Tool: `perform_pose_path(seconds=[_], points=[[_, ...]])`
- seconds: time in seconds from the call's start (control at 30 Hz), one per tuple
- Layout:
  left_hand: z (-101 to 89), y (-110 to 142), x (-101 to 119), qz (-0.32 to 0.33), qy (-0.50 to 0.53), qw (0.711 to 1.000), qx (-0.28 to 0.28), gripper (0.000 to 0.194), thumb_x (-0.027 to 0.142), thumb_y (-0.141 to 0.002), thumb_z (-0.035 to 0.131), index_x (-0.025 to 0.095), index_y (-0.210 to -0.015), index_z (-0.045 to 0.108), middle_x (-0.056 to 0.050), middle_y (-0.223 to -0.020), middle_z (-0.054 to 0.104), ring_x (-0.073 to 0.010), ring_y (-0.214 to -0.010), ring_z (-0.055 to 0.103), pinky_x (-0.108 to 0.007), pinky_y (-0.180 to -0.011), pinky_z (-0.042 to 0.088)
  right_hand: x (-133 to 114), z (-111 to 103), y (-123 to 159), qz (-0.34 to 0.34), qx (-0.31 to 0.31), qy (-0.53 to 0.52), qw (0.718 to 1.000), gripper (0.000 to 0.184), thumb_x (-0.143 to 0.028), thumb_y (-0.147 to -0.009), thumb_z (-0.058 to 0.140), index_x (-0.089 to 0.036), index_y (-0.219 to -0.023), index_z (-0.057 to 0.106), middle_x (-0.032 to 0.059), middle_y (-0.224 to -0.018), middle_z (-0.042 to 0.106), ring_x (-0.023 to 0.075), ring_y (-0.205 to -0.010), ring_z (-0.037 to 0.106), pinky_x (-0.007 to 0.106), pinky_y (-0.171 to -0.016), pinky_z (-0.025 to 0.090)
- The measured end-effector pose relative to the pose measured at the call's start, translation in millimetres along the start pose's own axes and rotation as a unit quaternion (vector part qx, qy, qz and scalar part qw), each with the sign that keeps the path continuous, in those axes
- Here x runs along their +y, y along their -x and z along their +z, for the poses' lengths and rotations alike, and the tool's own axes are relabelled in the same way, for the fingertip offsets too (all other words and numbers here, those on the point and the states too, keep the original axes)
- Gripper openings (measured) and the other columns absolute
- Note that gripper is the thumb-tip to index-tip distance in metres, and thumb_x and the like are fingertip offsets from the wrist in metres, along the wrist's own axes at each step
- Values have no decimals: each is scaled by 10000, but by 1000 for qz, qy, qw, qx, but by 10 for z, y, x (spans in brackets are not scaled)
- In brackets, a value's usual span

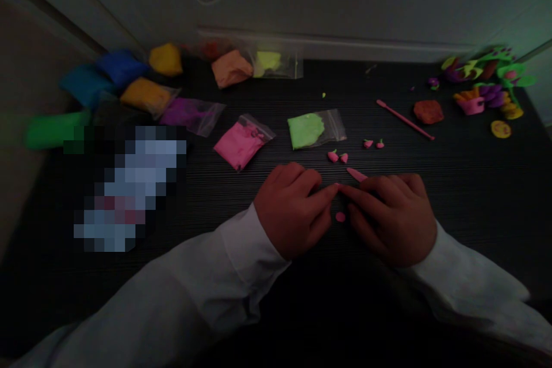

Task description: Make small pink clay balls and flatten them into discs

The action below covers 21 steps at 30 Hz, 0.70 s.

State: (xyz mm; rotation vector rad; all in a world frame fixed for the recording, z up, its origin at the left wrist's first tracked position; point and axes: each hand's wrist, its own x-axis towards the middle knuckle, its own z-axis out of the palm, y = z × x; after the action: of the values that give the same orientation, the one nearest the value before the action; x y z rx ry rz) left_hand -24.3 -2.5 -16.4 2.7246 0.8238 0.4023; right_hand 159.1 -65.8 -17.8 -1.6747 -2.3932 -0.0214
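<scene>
My left hand (297,210) and my right hand (392,218) meet low over the dark table, fingers curled and index fingertips almost touching. Between the fingertips shows a tiny bit of pink clay (337,185), mostly hidden. Just below it lies a flat pink clay disc (340,217). A pink modelling knife (356,175) sticks out past my right fingers, which hide its other end; whether they touch it I cannot tell. Beyond my fingertips sit small pink clay pieces with green tops (333,156), and two more pieces (368,143) farther right.
Bags of pink clay (239,144) and light green clay (306,129) lie ahead. Several coloured clay packs (123,66) and a blurred-out bright rectangle (138,184) are at left. A pink stick tool (405,119), reddish clay lump (428,111) and finished clay figures (470,102) stand right.
</scene>
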Motion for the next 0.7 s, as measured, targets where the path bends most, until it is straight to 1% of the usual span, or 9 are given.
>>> perform_pose_path(seconds=[0.2,0.37,0.43,0.57,0.7], points=[[25,0,11,-4,-9,1000,3,324,286,-794,404,215,-1081,535,-55,-846,540,-203,-787,432,-380,-706,369,22,-8,-1,11,40,-11,999,282,-280,-745,506,-196,-1006,568,49,-835,573,193,-740,507,371,-671,306],[25,0,18,-2,-7,1000,6,315,293,-801,389,195,-1056,546,-63,-871,534,-208,-805,436,-376,-713,374,59,-36,5,20,72,-22,997,255,-222,-724,526,-177,-971,572,49,-809,570,176,-721,505,355,-660,325],[17,-2,19,-2,-4,1000,3,318,294,-801,387,189,-1057,543,-68,-874,530,-210,-811,436,-377,-716,374,65,-45,1,21,80,-24,996,254,-216,-720,531,-178,-968,570,45,-796,568,171,-713,504,352,-658,328],[4,-6,17,0,-7,1000,-25,356,324,-804,376,212,-1119,500,-74,-893,523,-215,-808,431,-387,-713,370,63,-46,-5,23,88,-26,996,254,-216,-714,536,-178,-964,569,41,-780,564,167,-700,500,350,-652,334],[14,-10,25,-16,-14,999,-25,362,358,-796,385,230,-1112,505,-71,-932,513,-235,-856,418,-403,-742,359,58,-41,6,23,93,-28,995,253,-206,-709,539,-176,-958,570,43,-782,562,165,-698,499,348,-651,339]])
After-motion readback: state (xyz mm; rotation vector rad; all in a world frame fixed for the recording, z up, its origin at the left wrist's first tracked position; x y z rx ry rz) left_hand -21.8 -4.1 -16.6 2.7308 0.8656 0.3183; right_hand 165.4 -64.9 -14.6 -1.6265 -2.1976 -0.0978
